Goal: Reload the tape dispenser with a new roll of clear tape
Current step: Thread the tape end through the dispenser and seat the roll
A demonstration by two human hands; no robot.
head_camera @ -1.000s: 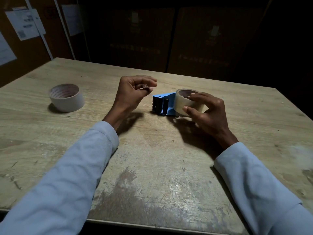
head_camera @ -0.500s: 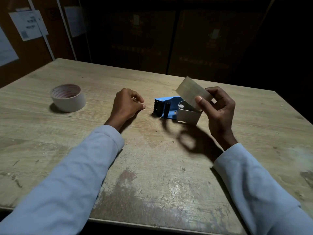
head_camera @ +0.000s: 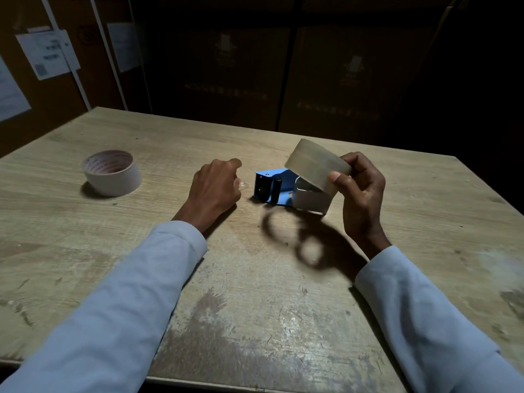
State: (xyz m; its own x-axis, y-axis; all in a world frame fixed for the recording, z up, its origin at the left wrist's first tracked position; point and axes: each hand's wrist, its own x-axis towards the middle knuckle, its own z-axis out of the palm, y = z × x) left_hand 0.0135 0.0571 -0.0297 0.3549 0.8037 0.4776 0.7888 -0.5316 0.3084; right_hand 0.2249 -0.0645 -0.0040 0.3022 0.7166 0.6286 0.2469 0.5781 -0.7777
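The blue tape dispenser (head_camera: 279, 186) lies on the wooden table (head_camera: 255, 279), its toothed blade to the left and its pale hub bare. Just above the hub, my right hand (head_camera: 361, 194) grips a thin, nearly used-up roll of clear tape (head_camera: 316, 165), tilted and lifted off the dispenser. Left of the blade, my left hand (head_camera: 215, 188) rests on the table with curled fingers. A small clear scrap of tape (head_camera: 241, 184) shows at its fingertips. A fuller tape roll (head_camera: 112, 172) with a pinkish core sits at the far left.
Dark cabinets or boxes stand behind the table's far edge. Papers hang on the wall at the back left. Worn, scratched wood stretches between my sleeves toward the near edge.
My right hand lifted the thin roll off the dispenser's hub and holds it higher. My left hand came down from the air to rest on the table beside the blade.
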